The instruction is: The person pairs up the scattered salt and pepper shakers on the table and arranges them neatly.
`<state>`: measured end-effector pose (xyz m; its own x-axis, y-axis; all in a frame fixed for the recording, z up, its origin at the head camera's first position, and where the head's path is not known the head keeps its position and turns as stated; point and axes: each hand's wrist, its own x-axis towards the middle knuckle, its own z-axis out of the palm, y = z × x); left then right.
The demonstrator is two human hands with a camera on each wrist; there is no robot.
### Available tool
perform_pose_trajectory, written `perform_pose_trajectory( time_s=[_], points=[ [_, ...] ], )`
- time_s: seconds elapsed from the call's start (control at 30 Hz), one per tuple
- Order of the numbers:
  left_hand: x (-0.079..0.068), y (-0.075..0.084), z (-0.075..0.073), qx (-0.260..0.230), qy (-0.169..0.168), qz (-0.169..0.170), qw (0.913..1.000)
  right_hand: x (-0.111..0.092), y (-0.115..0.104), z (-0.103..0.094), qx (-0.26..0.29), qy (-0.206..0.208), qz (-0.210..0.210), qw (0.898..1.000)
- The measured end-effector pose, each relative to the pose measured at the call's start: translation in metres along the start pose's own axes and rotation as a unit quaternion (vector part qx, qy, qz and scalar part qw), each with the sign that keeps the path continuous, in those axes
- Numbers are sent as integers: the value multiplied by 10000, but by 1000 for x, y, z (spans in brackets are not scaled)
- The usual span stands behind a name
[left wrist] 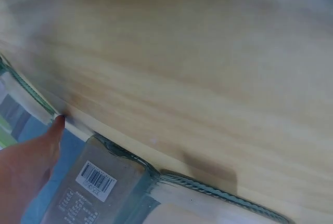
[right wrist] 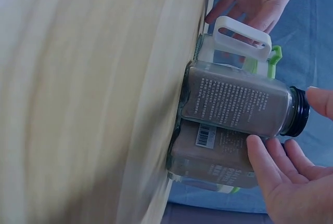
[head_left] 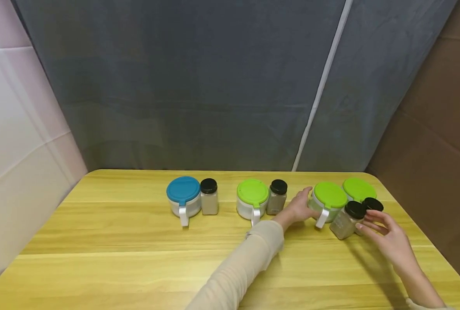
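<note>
My left hand reaches to the left side of a clear seasoning pot with a green lid and white handle, its fingers spread beside the pot. My right hand is at a square glass spice jar with a black cap, which stands in front of that pot. In the right wrist view the thumb is by the cap and the fingertips are near the jar's side, fairly straight; firm contact cannot be told. Close behind stands a second black-capped jar, beside another green-lidded pot.
A blue-lidded pot and a black-capped jar stand left of centre on the wooden table. Another green-lidded pot and a jar are near the left forearm. A grey curtain hangs behind.
</note>
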<state>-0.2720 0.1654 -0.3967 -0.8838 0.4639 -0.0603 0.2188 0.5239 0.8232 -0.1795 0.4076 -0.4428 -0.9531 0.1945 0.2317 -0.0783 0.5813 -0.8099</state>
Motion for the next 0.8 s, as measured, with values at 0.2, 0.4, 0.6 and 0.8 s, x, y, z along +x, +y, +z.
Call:
perform_pose_trajectory(
  time_s=[0.2, 0.4, 0.6, 0.8],
  points=[
    [3, -2, 0, -17, -136, 167, 9998, -2, -5, 1, -95, -108, 116, 9998],
    [5, -3, 4, -220, -269, 371, 9987, -6, -20, 2, -315, -290, 230, 9988],
    [7, -3, 5, -426, -374, 668, 9962, -6, -28, 5, -599, -546, 225, 9965],
    [7, -1, 6, 8, 36, 614, 9981, -9, -49, 7, -892, -604, 379, 9935]
  ],
)
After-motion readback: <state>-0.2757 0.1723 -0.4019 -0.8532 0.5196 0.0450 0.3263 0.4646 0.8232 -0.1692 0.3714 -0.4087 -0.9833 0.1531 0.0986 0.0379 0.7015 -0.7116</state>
